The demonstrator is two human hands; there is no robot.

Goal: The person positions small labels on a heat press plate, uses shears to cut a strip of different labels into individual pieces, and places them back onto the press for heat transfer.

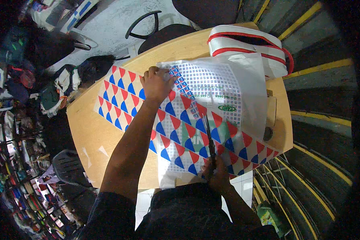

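Note:
A long clear sheet printed with red and blue half-round shapes (176, 138) lies slantwise across the table and hangs over its near right edge. My left hand (158, 85) bends its fingers over the sheet's far edge, gripping it beside a narrow strip with small blue and red prints (183, 85). Closed round the dark handles of a pair of scissors (210, 140), my right hand (218, 173) is at the table's near edge. The blades point away from me, over the patterned sheet near the strip. Whether they are parted I cannot make out.
Under the sheet lies a large white plastic bag (250, 92) with small checks and green print. A white case with red zips (248, 48) rests at the far right of the wooden table (108, 148). Scraps (103, 151) lie at left; dark chairs (168, 34) stand beyond.

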